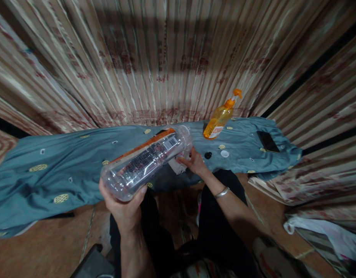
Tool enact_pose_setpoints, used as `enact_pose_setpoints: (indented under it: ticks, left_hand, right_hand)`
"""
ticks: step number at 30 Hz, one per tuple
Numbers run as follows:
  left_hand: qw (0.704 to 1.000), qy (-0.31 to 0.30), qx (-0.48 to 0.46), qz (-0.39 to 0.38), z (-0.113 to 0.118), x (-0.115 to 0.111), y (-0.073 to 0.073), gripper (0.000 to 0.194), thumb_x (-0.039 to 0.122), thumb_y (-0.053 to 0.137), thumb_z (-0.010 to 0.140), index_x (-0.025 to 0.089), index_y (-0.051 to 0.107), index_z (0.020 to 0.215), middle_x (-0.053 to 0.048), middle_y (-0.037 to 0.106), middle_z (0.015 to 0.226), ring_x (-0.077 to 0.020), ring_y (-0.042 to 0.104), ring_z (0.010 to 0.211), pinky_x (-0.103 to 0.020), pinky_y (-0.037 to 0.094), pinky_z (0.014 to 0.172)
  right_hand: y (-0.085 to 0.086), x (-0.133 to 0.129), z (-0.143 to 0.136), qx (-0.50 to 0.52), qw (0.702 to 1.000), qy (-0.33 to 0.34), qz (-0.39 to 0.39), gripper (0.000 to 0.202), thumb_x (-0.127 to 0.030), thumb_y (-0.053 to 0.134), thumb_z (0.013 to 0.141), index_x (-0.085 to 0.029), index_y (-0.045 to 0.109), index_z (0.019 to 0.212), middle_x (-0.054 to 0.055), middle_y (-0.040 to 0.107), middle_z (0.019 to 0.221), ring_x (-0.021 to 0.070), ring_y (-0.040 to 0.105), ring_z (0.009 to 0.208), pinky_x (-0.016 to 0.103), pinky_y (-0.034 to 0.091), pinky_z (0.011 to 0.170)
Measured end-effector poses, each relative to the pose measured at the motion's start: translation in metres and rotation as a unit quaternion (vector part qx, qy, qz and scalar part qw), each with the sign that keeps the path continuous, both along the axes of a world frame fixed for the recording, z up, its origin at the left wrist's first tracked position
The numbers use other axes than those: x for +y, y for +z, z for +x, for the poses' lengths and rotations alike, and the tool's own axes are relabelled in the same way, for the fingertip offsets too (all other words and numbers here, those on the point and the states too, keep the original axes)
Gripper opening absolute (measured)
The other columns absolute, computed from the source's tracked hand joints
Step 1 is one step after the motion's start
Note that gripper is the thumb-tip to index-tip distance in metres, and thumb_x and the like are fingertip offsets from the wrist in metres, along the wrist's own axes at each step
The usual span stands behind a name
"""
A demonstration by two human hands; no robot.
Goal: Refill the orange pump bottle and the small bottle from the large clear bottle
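Observation:
A large clear plastic bottle [143,160] lies tilted in the air over the cloth, with a printed label, a barcode and an orange strip. My left hand [122,208] is closed around its rounded left end from below. At the bottle's right end is my right hand [196,162], its thumb close to the plastic. The fingers of that hand are on a whitish, cloth-like thing [177,166], partly hidden under the bottle; its exact kind does not show. A small black cap-like piece [208,155] and a white round lid [224,154] lie right of this hand.
An orange pump bottle [218,119] with yellow liquid stands at the back. A dark phone [267,141] lies toward the right end of the teal patterned cloth [79,166]. Behind hangs a striped curtain [154,61]. A white bag [319,231] is at lower right.

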State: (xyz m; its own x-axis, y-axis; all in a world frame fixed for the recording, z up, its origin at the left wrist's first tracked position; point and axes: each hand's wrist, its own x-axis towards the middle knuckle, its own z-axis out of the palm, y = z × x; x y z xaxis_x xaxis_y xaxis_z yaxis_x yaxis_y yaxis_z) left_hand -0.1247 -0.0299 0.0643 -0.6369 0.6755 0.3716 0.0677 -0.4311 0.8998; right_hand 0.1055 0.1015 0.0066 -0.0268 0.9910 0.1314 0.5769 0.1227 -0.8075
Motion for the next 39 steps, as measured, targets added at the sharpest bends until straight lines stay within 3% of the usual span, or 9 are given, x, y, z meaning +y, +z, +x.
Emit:
enact_pose_setpoints:
  ticks: [9, 16, 31, 39]
  left_hand:
    - [1.000, -0.006, -0.007, 0.015, 0.0011, -0.0002, 0.0023, 0.094, 0.030, 0.099, 0.055, 0.021, 0.056, 0.137, -0.007, 0.068, 0.118, -0.0267, 0.069, 0.115, -0.044, 0.052, 0.109]
    - [1.000, 0.003, 0.006, 0.000, -0.0003, 0.0004, -0.0006, 0.098, 0.038, 0.100, 0.054, 0.023, 0.054, 0.140, -0.009, 0.066, 0.127, -0.0289, 0.068, 0.118, -0.047, 0.053, 0.108]
    - [1.000, 0.003, 0.018, 0.003, -0.0011, -0.0005, -0.0018, 0.096, 0.040, 0.100, 0.057, 0.023, 0.054, 0.139, -0.009, 0.067, 0.122, -0.0285, 0.069, 0.118, -0.046, 0.054, 0.108]
    - [1.000, -0.003, -0.004, 0.020, 0.0005, 0.0006, 0.0008, 0.092, 0.032, 0.101, 0.055, 0.021, 0.057, 0.135, -0.007, 0.069, 0.118, -0.0254, 0.069, 0.113, -0.043, 0.053, 0.108]
  right_hand:
    - [-0.0021, 0.0011, -0.0002, 0.005, 1.000, -0.003, 0.003, 0.058, -0.035, 0.086, 0.078, -0.020, 0.059, 0.127, 0.008, 0.077, 0.102, 0.0309, 0.075, 0.096, 0.041, 0.058, 0.085]
    - [-0.0016, 0.0013, -0.0007, 0.008, 1.000, -0.008, 0.002, 0.057, -0.033, 0.086, 0.077, -0.019, 0.061, 0.125, 0.007, 0.076, 0.100, 0.0323, 0.076, 0.097, 0.043, 0.058, 0.086]
    - [-0.0055, 0.0022, 0.0012, -0.005, 1.000, -0.002, 0.010, 0.056, -0.033, 0.085, 0.078, -0.019, 0.060, 0.126, 0.009, 0.076, 0.101, 0.0336, 0.076, 0.097, 0.045, 0.059, 0.085]
    - [-0.0031, 0.0018, 0.0006, -0.016, 1.000, -0.005, -0.002, 0.057, -0.033, 0.083, 0.079, -0.019, 0.059, 0.128, 0.009, 0.077, 0.102, 0.0322, 0.076, 0.097, 0.046, 0.060, 0.086]
